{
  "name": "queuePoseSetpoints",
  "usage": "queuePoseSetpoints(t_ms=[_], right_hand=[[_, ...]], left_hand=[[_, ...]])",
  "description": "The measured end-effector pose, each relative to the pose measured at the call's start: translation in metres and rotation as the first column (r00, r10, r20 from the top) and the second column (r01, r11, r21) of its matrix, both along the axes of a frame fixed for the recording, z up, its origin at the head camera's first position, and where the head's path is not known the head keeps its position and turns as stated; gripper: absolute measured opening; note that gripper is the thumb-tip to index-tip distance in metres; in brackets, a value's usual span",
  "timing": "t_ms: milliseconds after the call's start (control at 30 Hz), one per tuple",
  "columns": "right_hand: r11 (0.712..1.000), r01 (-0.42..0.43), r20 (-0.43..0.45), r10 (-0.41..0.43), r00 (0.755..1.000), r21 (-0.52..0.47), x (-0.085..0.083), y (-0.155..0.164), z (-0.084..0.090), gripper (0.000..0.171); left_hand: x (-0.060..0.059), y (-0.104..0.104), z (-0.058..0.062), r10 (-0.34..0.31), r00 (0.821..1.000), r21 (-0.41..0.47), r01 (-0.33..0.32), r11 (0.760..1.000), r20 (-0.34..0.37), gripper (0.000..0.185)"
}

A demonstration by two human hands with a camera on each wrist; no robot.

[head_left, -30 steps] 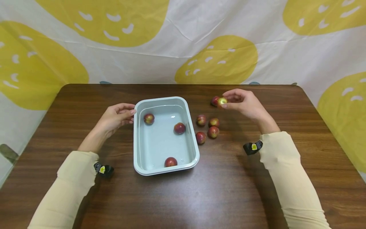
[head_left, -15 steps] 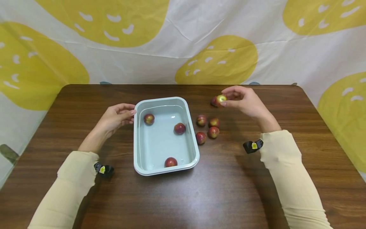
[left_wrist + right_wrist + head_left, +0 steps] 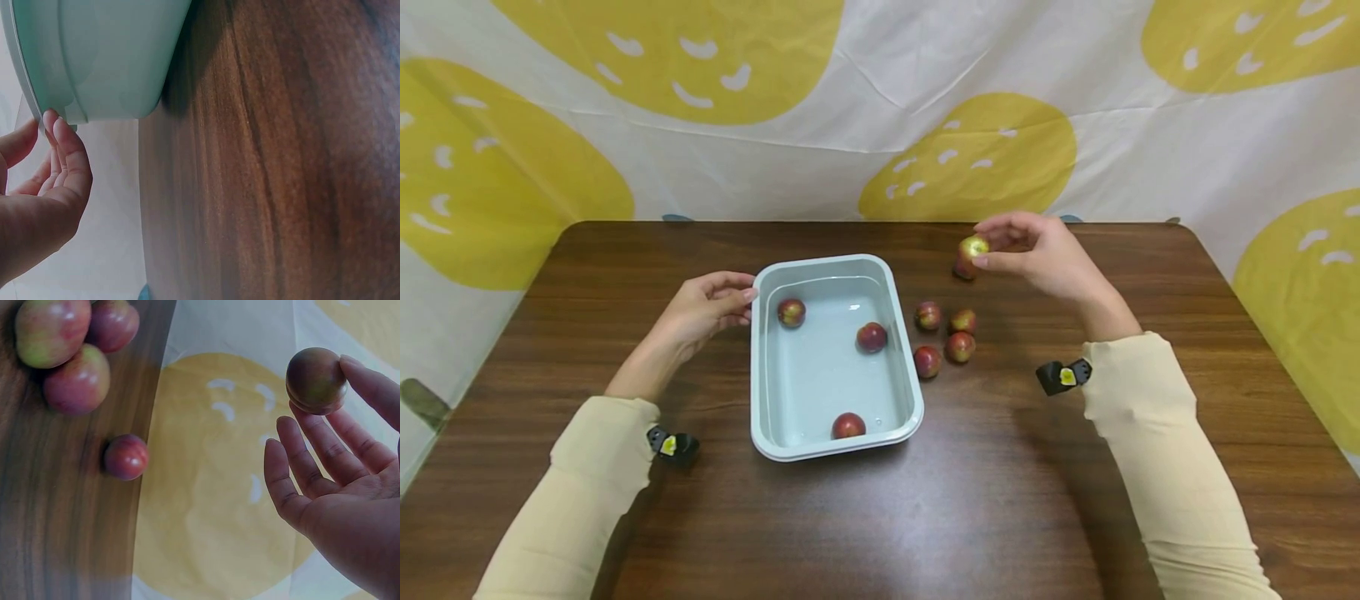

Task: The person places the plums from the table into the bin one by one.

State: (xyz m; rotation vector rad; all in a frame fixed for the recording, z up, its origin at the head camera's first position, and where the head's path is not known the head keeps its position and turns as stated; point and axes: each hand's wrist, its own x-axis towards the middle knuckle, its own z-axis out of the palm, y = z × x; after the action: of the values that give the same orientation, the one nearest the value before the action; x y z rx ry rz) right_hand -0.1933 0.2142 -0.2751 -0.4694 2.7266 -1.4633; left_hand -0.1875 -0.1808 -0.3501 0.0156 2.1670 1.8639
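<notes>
My left hand (image 3: pixel 703 308) pinches the left rim of a pale blue-green plastic tub (image 3: pixel 816 375); the left wrist view shows thumb and fingertips at the tub's edge (image 3: pixel 106 56). Three plums lie apart in the tub: one upper left (image 3: pixel 792 312), one to the right (image 3: pixel 872 337) and one near the front (image 3: pixel 848 426). Between thumb and fingertips, my right hand (image 3: pixel 1048 254) holds a red-and-yellow plum (image 3: pixel 973 247), raised off the table in the right wrist view (image 3: pixel 315 381). Behind it, partly covered in the head view, a darker plum (image 3: pixel 126 457) rests on the table.
Several plums (image 3: pixel 960 347) sit in a loose group on the brown wooden table (image 3: pixel 1000 500), just right of the tub. A white cloth with yellow fruit print (image 3: pixel 760 167) hangs beyond the table's far edge. Black cameras (image 3: pixel 1063 377) are strapped at both wrists.
My right hand has risen with its plum and shifted slightly left and away, so the plum now overlaps the one behind it. The left hand and the tub keep their places.
</notes>
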Motion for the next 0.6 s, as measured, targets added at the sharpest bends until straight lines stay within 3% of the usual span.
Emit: queuePoseSetpoints(t_ms=[600], right_hand=[[0.998,-0.061,-0.052,0.060,0.997,-0.021,0.001,-0.019,0.024,0.036]], left_hand=[[0.001,0.000,0.002,-0.009,1.000,-0.002,0.009,1.000,0.000,0.042]])
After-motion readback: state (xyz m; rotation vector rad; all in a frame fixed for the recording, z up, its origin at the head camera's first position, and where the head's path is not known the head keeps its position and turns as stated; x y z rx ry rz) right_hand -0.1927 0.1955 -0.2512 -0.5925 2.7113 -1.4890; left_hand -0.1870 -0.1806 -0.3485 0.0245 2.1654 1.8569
